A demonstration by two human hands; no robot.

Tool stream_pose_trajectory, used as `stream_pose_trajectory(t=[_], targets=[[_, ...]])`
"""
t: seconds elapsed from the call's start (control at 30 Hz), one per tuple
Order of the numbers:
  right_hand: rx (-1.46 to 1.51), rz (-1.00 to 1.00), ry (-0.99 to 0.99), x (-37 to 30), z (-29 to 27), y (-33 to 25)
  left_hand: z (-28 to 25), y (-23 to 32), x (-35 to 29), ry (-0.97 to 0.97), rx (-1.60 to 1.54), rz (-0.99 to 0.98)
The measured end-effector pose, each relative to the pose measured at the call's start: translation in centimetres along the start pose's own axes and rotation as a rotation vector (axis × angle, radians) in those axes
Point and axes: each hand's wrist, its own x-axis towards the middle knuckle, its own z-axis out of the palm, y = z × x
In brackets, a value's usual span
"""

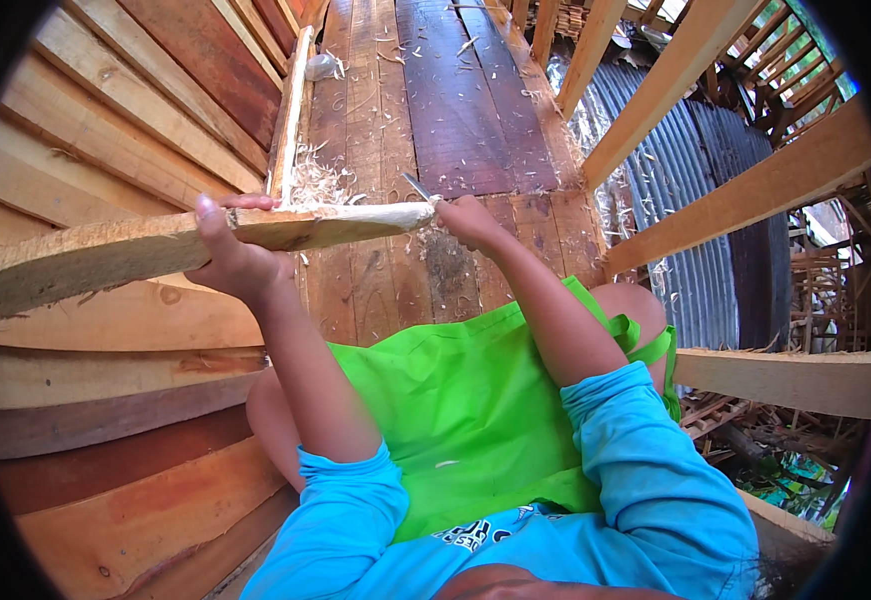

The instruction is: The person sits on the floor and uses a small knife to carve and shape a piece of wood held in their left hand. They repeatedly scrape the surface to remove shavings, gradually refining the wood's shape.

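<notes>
A long piece of wood (105,250), broad at the left and narrowing to a pale whittled handle-like end, lies across in front of me. My left hand (240,255) is wrapped round its middle, thumb up on the near side and fingers over the far side. At the narrow end, my right hand (465,222) is closed on a knife, whose blade (415,186) points up and left, close beside the wood's tip. The knife's handle is hidden in my fist. Curled wood shavings (323,182) lie on the floor just beyond the wood.
A green apron (465,410) covers my lap. Plank walls (155,120) rise at the left. Wooden floorboards (355,110) stretch ahead, scattered with shavings and a small clear plastic item (324,67). Wooden posts (645,90) and corrugated metal sheets (695,220) stand at the right.
</notes>
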Motion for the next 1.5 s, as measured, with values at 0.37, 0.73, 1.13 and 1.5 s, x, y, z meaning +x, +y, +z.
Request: stream_pose_trajectory(t=[0.37,0.73,1.13,1.5], targets=[[0.243,0.274,-0.146,-1.5,-1.3,-2.9,-0.5,1.2,0.4,-0.06,-0.057,-0.033],[0.612,0.508,-0.398,-1.4,-3.0,-2.6,-0.2,2.1,0.2,-0.099,-0.05,-0.021],[0.165,0.152,0.324,3.3,-1.4,-6.5,-2.2,1.9,1.7,-0.337,-0.192,-0.038],[-0.577,-0.43,0.178,3.0,8.4,-21.5,-3.1,1.5,2.1,-0.464,-0.217,-0.076]])
